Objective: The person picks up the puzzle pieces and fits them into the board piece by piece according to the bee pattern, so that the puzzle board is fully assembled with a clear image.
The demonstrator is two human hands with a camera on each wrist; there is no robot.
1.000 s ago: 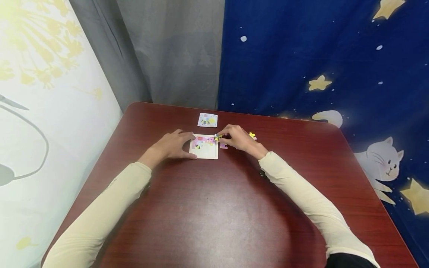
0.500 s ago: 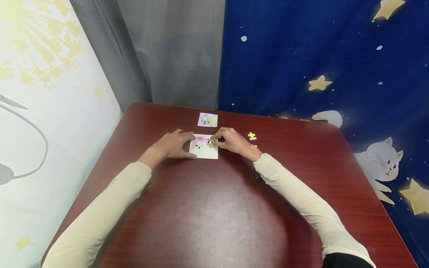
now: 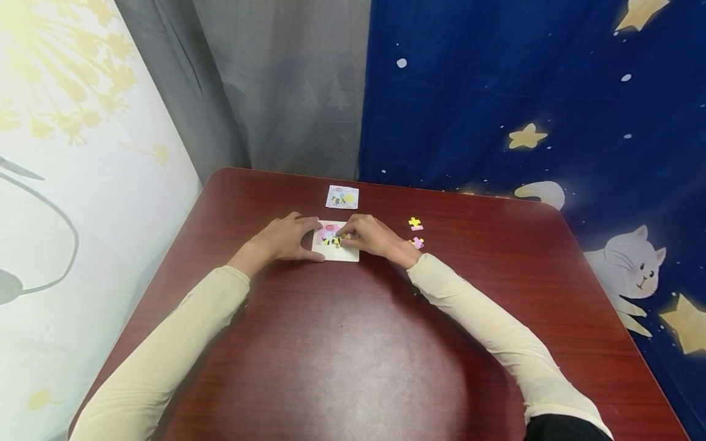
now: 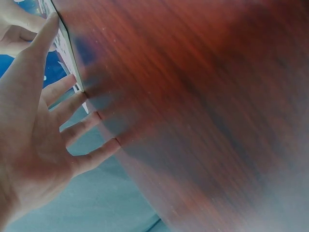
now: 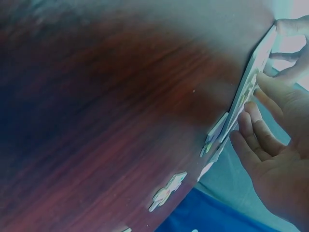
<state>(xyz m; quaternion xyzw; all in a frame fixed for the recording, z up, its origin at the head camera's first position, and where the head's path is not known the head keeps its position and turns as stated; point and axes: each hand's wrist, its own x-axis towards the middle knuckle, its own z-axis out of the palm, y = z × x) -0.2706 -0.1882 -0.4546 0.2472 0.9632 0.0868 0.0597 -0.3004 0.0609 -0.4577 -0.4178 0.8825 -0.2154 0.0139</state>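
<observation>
A shallow white puzzle tray (image 3: 344,255) lies on the table, its upper part filled with pink pieces and part of a bee picture. Over the tray, my right hand (image 3: 377,237) pinches a yellow-and-black puzzle piece (image 3: 337,241) between thumb and fingertips, close beside the bee. Much of that piece is hidden by the fingers. At the tray's left side rests my left hand (image 3: 284,239), thumb near the lower corner and fingers near the upper one. The left wrist view shows those fingers (image 4: 79,130) spread and straight, fingertips down at the tray's edge and the table.
Right of the right hand lie a yellow puzzle piece (image 3: 415,223) and a pink puzzle piece (image 3: 417,243). Another loose piece (image 5: 214,134) sits against the tray in the right wrist view. A bee picture card (image 3: 342,197) lies behind the tray, near the table's far edge.
My right hand has moved left from the tray's right edge, carrying the pinched piece to the bee's body. The loose pieces at right have come into fuller view. My left hand stays put.
</observation>
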